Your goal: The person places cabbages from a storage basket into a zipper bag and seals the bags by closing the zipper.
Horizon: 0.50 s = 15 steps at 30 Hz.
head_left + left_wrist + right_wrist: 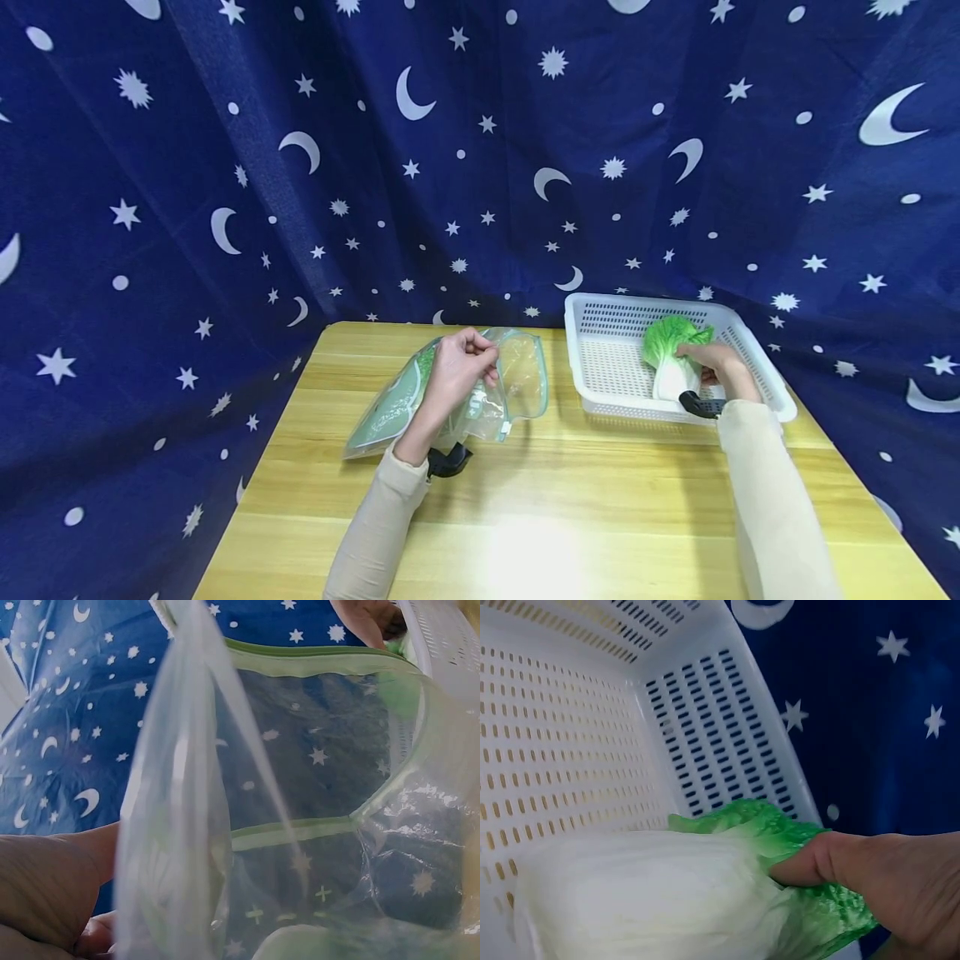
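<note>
A clear slider zip bag [525,371] with green edging lies on the table, its mouth spread open to the right. My left hand [459,367] pinches the upper edge of the bag near that mouth. In the left wrist view the bag's clear film [315,772] hangs beside the hand, with green strips along the opening. My right hand [722,367] holds a Chinese cabbage [667,375], white at the stem and green at the leaves, inside the white basket [573,354]. In the right wrist view my thumb [810,862] presses on the leafy end of the cabbage [645,892].
Green shows through the closed end of the bag at the left. The perforated basket stands at the back right of the wooden table [600,500]. A blue curtain [487,167] with moons and stars hangs right behind the table and along its left side.
</note>
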Tool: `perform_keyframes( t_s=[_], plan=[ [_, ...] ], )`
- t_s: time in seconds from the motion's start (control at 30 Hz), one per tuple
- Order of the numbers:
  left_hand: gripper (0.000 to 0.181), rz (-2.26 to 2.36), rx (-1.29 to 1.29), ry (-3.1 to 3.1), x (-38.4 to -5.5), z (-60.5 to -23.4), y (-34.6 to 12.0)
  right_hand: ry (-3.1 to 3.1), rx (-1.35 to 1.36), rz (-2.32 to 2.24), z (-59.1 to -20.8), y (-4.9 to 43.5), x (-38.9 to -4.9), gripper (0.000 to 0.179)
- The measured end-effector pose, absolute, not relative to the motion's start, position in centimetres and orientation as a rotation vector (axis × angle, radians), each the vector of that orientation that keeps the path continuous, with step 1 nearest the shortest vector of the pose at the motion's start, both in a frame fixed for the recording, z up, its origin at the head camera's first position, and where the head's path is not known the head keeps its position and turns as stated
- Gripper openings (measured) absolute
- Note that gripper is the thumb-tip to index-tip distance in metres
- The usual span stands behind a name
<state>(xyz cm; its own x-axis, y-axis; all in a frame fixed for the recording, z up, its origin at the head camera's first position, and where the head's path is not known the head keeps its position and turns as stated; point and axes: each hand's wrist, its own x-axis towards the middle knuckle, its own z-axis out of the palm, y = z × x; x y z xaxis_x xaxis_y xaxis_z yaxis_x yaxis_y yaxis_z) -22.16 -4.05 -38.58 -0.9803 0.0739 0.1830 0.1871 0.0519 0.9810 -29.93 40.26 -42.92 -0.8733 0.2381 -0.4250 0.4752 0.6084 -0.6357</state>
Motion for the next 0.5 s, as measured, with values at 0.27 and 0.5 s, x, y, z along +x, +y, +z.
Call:
perform_keyframes(
  t_s=[0.27,0.5],
  plan=[
    [0.004,-2.09,-0.275,-2.213,-22.2,-38.6,-4.1,2.943,0.675,-1.033,-43.1,38.2,-28.6,0.059],
    [0.005,-2.099,-0.273,-2.199,-22.2,-38.6,-4.2,3.162,0.979,-1.468,-44.4,35.3,-27.7,0.07]
  ],
)
